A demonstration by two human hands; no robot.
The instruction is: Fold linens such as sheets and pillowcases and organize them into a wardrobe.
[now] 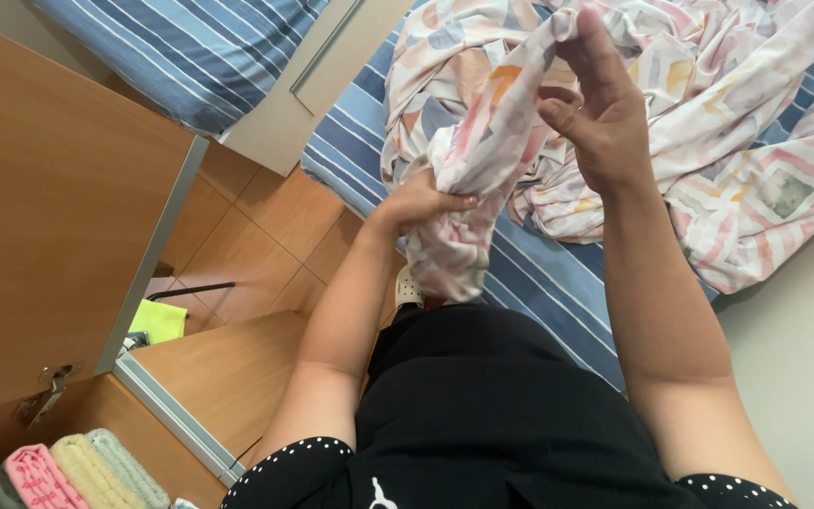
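Note:
A patterned sheet [737, 113] in pink, white, peach and grey lies rumpled on the blue striped mattress [558, 283]. One bunched length of the sheet rises off the bed between my hands. My left hand [421, 200] is closed around its lower part, with the end hanging below my fist. My right hand [595, 94] is raised higher, fingers up, with the cloth's upper part draped over its fingertips.
A wooden wardrobe door [49, 207] stands open at the left over a wooden drawer [228, 377]. Rolled towels [87, 471] in pink, yellow and green lie at the bottom left. A second striped mattress [190, 47] is at the top left. The floor is orange tile [266, 226].

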